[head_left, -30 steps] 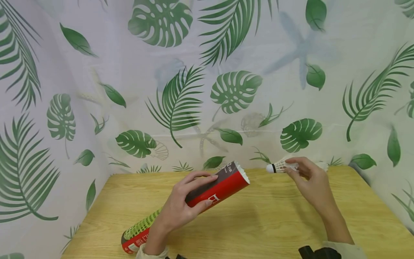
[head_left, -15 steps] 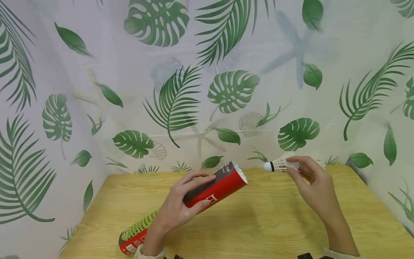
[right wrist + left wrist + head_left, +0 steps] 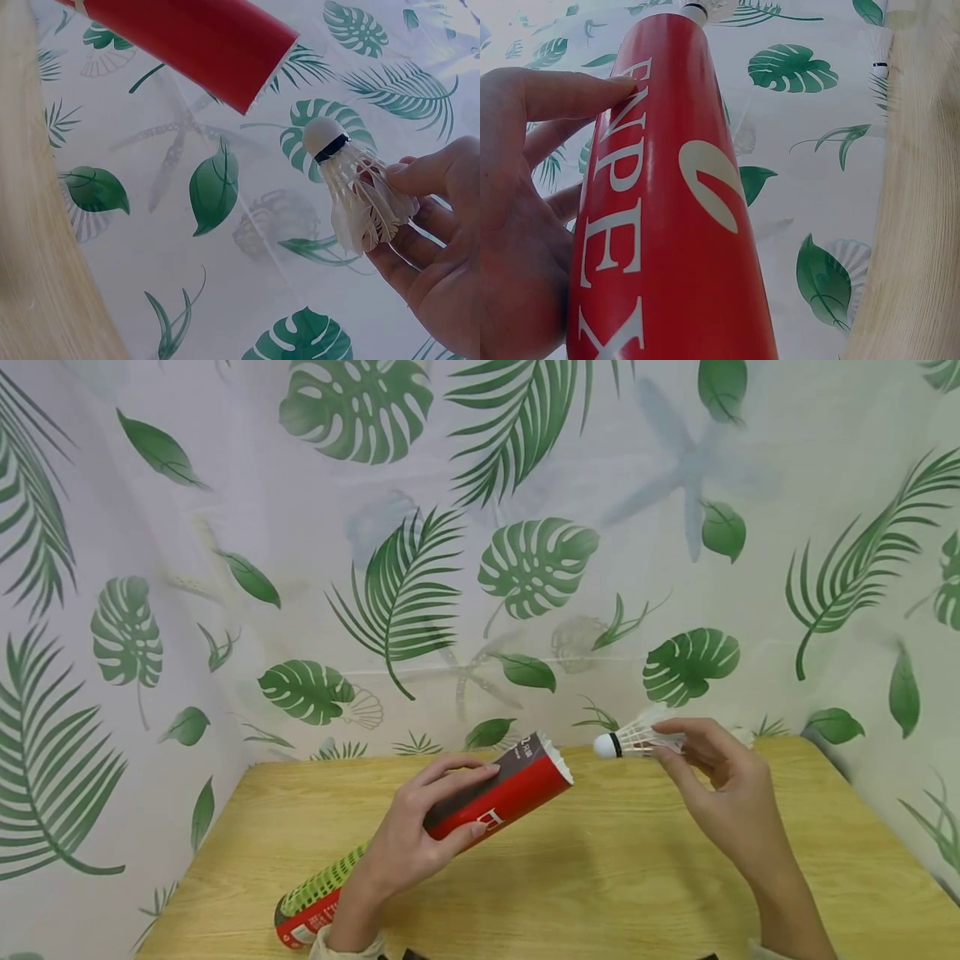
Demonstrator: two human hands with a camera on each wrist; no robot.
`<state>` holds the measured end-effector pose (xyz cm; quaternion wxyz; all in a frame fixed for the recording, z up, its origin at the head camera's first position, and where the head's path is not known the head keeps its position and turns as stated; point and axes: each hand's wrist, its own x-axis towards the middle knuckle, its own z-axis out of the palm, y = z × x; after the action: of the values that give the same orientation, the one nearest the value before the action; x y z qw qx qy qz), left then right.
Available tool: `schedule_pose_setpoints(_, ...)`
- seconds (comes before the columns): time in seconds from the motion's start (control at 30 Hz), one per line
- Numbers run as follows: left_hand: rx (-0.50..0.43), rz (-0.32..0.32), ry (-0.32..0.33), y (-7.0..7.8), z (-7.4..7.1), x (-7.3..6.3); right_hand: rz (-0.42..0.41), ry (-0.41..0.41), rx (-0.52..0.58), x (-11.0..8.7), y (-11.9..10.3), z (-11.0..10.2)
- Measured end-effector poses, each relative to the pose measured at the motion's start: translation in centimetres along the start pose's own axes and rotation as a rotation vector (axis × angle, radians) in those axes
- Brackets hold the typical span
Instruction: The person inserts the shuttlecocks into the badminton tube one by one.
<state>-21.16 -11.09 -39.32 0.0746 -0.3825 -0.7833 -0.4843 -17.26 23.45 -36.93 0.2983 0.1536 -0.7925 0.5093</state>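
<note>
My left hand [image 3: 427, 822] grips a red and dark-grey shuttlecock tube [image 3: 517, 789], its thumb on the near side and its fingers over the top. The tube slants up to the right, its ragged-rimmed mouth raised and its lower end near the table. In my right hand [image 3: 723, 785] a white shuttlecock [image 3: 637, 739] is pinched by its feathers, cork pointing left at the tube. A small gap separates cork from mouth. The right wrist view shows the shuttlecock [image 3: 352, 187] just apart from the tube end [image 3: 259, 67]. The inside of the tube is hidden.
Both hands are above a wood-grain table [image 3: 600, 877]. Another shuttlecock [image 3: 880, 56] stands at the table's far edge, mostly hidden behind the right hand in the head view. A leaf-patterned cloth [image 3: 450, 568] hangs behind the table and along its sides.
The right hand has brought the shuttlecock slightly left, closer to the tube's mouth. The left hand and tube hold almost the same place; the head view has shifted a little.
</note>
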Motion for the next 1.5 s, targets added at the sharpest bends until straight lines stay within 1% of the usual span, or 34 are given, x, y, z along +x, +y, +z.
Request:
schedule_pose_setpoints(0.2, 0.008, -0.002, 0.001, 0.1, 0.0, 0.0, -0.054, -0.017, 0.083, -0.1, -0.9, 0.6)
schedule_pose_setpoints(0.3, 0.008, -0.002, 0.001, 0.1, 0.1, 0.0, -0.066, -0.022, 0.111, -0.2, -1.1, 0.9)
schedule_pose_setpoints(0.67, 0.013, 0.010, -0.009, 0.2, 0.2, 0.0, -0.106, -0.078, 0.105, -0.3, -1.5, 1.9)
schedule_pose_setpoints(0.93, 0.010, 0.037, -0.012, 0.3, 0.3, 0.1, -0.120, -0.118, 0.119, -0.2, -1.6, 2.8)
schedule_pose_setpoints(1.1, 0.013, 0.041, -0.015, 0.4, 0.4, 0.1, -0.110, -0.131, 0.124, -0.5, -1.7, 3.3)
schedule_pose_setpoints(1.23, 0.014, 0.028, -0.022, 0.4, 0.4, 0.1, -0.112, -0.133, 0.123, -0.6, -1.7, 3.8)
schedule_pose_setpoints(1.37, 0.020, 0.021, -0.032, 0.4, 0.5, 0.2, -0.121, -0.155, 0.129, -0.6, -1.7, 4.2)
schedule_pose_setpoints(1.5, 0.019, 0.017, -0.036, 0.5, 0.6, 0.2, -0.110, -0.167, 0.105, -0.7, -1.8, 4.6)
